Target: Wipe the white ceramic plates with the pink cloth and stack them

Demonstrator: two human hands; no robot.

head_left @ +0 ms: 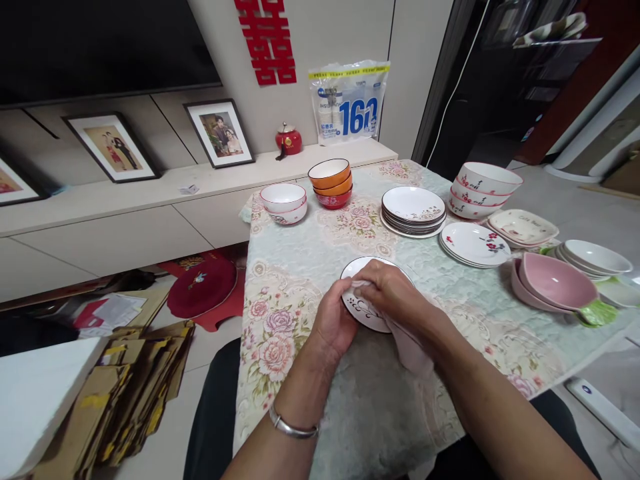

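A white plate [370, 319] with a dark rim and a brown floral pattern is held just above the table, tilted toward me. My left hand [334, 317] grips its left edge, thumb on top and fingers underneath. In my right hand [393, 287] is a pale pink cloth [413, 347], bunched under the fingers and pressed on the plate's upper face. The rest of the cloth hangs down beside my right wrist. Behind the plate stands a stack of similar dark-rimmed plates [414, 203].
On the floral tablecloth [280, 333] stand white bowls [283, 197], orange and red bowls [331, 175], flower-patterned plates [475, 245], tall white bowls [485, 183], square dishes [523, 227], small white bowls [595, 257] and pink bowls [557, 280]. Flattened cardboard [125, 380] lies on the floor at left.
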